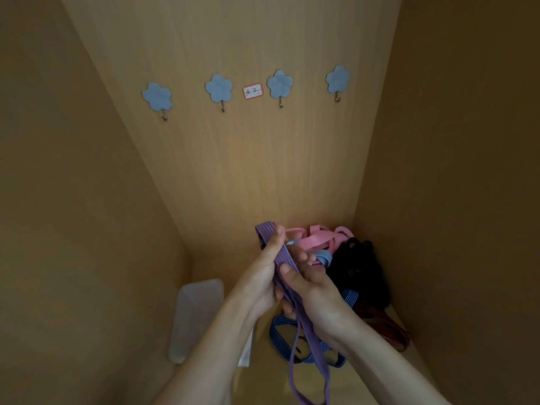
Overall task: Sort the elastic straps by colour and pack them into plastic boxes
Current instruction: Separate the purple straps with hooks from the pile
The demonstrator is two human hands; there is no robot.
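Observation:
Both my hands hold a purple strap with red and blue stripes [308,334] above the cabinet floor. My left hand [267,276] grips its folded upper part, thumb on top. My right hand [309,283] pinches the same strap just beside it, and the strap's long tails hang down toward me. Behind the hands lies a tangle of straps: pink ones [318,239], a light blue one [324,257], black ones [358,271], a blue striped one [280,337] and brown-red ones [388,325].
I am looking into a wooden cabinet with side walls close on both sides. A translucent plastic lid or box [195,317] leans at the lower left corner. Several blue flower-shaped hooks [218,88] and a small red-bordered label [252,91] are on the back wall.

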